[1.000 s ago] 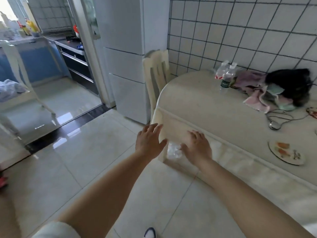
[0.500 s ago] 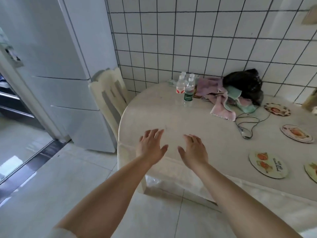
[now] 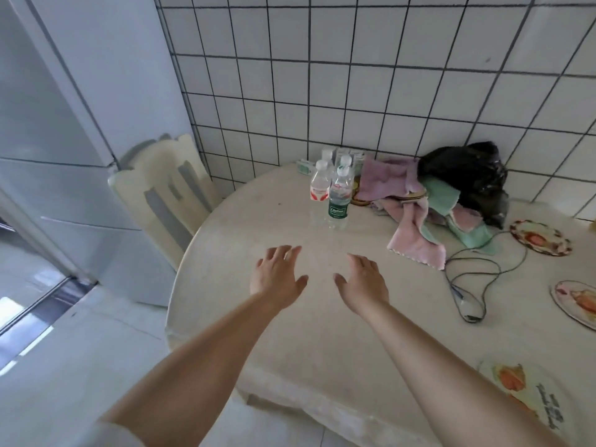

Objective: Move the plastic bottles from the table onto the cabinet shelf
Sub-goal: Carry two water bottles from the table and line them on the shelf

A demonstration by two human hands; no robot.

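Clear plastic bottles stand upright at the back of the round cream table (image 3: 264, 337), near the tiled wall. The front one carries a green label (image 3: 338, 197); just left of it stands one with a red-and-white label (image 3: 319, 185). More white caps (image 3: 345, 160) show behind them. My left hand (image 3: 276, 275) and my right hand (image 3: 362, 282) hover over the table a short way in front of the bottles, fingers relaxed and spread, holding nothing. No cabinet shelf is in view.
Pink and green cloths (image 3: 416, 217) and a black bag (image 3: 467, 175) lie right of the bottles. A dark cable (image 3: 474, 279) and several patterned plates (image 3: 540, 237) sit on the table's right side. A cream chair (image 3: 164, 195) and white fridge (image 3: 64, 130) stand left.
The view has swung from the floor and table edge up onto the table. Both hands have moved forward over the tabletop, closer to the bottles.
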